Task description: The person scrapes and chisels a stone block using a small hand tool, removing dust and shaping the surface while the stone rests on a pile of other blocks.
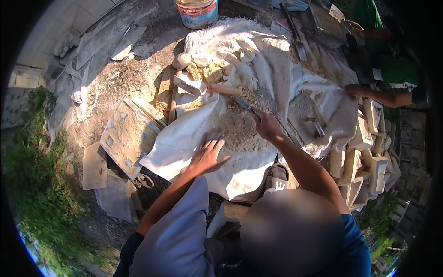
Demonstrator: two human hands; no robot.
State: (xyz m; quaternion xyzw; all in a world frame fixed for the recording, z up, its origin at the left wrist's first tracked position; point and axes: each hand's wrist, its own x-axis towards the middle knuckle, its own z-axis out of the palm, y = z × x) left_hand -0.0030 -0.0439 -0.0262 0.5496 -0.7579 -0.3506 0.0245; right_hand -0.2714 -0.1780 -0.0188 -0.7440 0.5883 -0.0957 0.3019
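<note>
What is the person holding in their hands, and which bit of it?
The right hand grips a flat metal tool near its lower end. The left hand holds nothing; it lies flat on the white cloth.

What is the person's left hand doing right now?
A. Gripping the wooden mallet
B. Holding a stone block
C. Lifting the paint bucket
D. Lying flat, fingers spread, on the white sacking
D: the left hand lies palm down with fingers spread on the white sacking, while the right hand grips a metal tool.
</note>
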